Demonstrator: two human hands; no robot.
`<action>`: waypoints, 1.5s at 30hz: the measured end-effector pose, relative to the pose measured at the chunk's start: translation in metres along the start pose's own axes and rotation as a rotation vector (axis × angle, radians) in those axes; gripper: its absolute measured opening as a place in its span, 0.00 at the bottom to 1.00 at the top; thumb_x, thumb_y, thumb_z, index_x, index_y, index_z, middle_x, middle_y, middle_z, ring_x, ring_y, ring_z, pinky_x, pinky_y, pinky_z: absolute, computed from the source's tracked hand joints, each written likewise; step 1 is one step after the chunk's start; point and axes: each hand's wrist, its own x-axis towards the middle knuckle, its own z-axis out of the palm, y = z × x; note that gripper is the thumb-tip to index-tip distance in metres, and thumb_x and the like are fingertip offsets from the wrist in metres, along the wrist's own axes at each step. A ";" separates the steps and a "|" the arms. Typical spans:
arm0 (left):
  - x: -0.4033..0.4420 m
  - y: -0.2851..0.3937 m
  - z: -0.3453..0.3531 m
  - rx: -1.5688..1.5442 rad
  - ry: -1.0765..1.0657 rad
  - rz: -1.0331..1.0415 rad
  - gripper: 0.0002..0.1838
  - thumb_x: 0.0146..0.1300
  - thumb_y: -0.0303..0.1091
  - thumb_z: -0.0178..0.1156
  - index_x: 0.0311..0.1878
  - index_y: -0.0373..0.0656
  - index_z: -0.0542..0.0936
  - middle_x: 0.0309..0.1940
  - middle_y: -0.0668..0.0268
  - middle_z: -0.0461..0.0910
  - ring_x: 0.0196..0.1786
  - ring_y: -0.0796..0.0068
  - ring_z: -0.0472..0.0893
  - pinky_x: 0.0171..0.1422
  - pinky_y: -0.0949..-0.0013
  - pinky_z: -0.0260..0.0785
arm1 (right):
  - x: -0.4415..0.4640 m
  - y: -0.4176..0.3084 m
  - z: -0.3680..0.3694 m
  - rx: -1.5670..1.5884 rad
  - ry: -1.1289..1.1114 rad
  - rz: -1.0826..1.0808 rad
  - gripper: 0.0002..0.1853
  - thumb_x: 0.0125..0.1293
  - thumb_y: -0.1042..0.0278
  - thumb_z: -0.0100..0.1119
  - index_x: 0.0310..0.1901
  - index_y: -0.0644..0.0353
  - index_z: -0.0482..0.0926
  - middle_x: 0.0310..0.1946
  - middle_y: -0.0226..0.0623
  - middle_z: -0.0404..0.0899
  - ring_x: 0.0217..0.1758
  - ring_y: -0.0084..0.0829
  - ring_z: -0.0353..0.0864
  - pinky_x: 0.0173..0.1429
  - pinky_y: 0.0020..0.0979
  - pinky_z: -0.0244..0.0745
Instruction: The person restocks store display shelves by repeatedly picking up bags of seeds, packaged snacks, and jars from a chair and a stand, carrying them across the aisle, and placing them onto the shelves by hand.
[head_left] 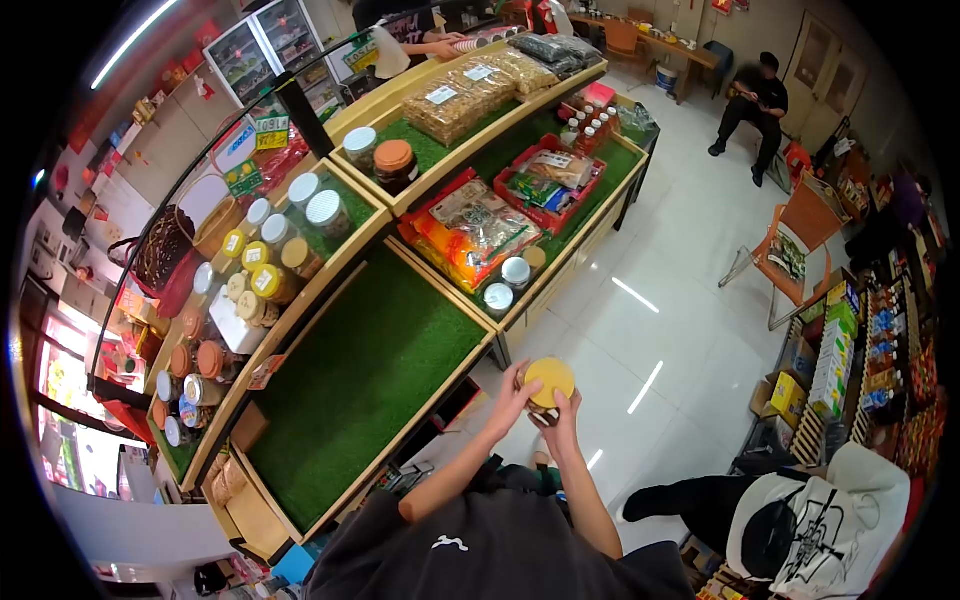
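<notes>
Clasping yellow-lidded jar (pixel 550 380), grips (pixel 511 403) (pixel 563 417) snug

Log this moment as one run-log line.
left hand: holding yellow-lidded jar | right hand: holding same jar | jar: lid facing camera, held beside green-lined stand

Closed yellow-lidded jar (pixel 548 386) between hands (pixel 510 403)

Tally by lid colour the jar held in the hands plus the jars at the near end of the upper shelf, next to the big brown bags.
Yellow: 1, the held jar, between left hand and right hand
White: 1, the white-lidded jar
Orange: 1, the orange-lidded jar
Total: 3 jars
</notes>
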 end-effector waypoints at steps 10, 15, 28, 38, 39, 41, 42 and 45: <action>0.088 0.070 0.060 0.104 -0.182 0.159 0.31 0.59 0.39 0.63 0.66 0.45 0.68 0.63 0.58 0.67 0.65 0.65 0.67 0.70 0.65 0.57 | 0.050 -0.104 -0.036 -0.064 -0.103 -0.112 0.38 0.63 0.38 0.54 0.67 0.43 0.50 0.66 0.39 0.55 0.69 0.44 0.62 0.67 0.48 0.65; 0.138 0.083 0.085 0.157 -0.291 0.162 0.31 0.61 0.41 0.62 0.67 0.44 0.68 0.62 0.57 0.67 0.65 0.65 0.67 0.70 0.65 0.57 | 0.093 -0.139 -0.051 -0.045 -0.132 -0.077 0.41 0.59 0.40 0.58 0.68 0.44 0.49 0.66 0.37 0.58 0.68 0.37 0.63 0.64 0.43 0.66; 0.330 0.105 0.093 0.132 -0.216 0.250 0.34 0.67 0.52 0.55 0.70 0.43 0.62 0.67 0.51 0.59 0.71 0.57 0.58 0.74 0.62 0.50 | 0.264 -0.247 -0.008 -0.190 -0.181 -0.082 0.43 0.59 0.35 0.53 0.71 0.48 0.52 0.67 0.42 0.59 0.70 0.42 0.62 0.70 0.47 0.62; 0.379 0.136 0.050 -0.067 0.201 0.148 0.41 0.66 0.50 0.56 0.75 0.46 0.50 0.73 0.51 0.48 0.75 0.56 0.51 0.76 0.58 0.46 | 0.391 -0.283 0.062 -0.235 -0.492 0.140 0.41 0.62 0.35 0.49 0.70 0.54 0.56 0.66 0.42 0.63 0.68 0.41 0.66 0.71 0.45 0.62; 0.383 0.134 0.049 -0.074 0.247 0.116 0.42 0.65 0.50 0.57 0.75 0.45 0.49 0.73 0.52 0.49 0.76 0.56 0.50 0.77 0.59 0.44 | 0.403 -0.285 0.069 -0.257 -0.520 0.182 0.41 0.62 0.36 0.50 0.70 0.54 0.56 0.66 0.41 0.63 0.68 0.40 0.65 0.70 0.44 0.62; 0.394 0.128 0.050 -0.096 0.336 0.154 0.42 0.65 0.50 0.58 0.75 0.44 0.49 0.73 0.52 0.49 0.76 0.57 0.50 0.77 0.59 0.43 | 0.427 -0.288 0.078 -0.322 -0.571 0.219 0.41 0.62 0.36 0.51 0.70 0.54 0.56 0.66 0.40 0.63 0.69 0.39 0.64 0.70 0.43 0.62; 0.396 0.135 0.054 -0.103 0.385 0.195 0.43 0.64 0.50 0.58 0.75 0.44 0.49 0.74 0.53 0.49 0.76 0.57 0.50 0.77 0.59 0.43 | 0.439 -0.288 0.080 -0.368 -0.600 0.223 0.41 0.62 0.37 0.52 0.70 0.54 0.56 0.66 0.40 0.63 0.69 0.38 0.63 0.70 0.42 0.62; 0.407 0.141 0.067 -0.136 0.586 0.171 0.43 0.63 0.49 0.60 0.74 0.42 0.51 0.73 0.54 0.52 0.75 0.60 0.53 0.76 0.61 0.45 | 0.469 -0.295 0.092 -0.411 -0.696 0.336 0.40 0.62 0.40 0.53 0.71 0.48 0.53 0.66 0.38 0.61 0.69 0.37 0.62 0.68 0.43 0.64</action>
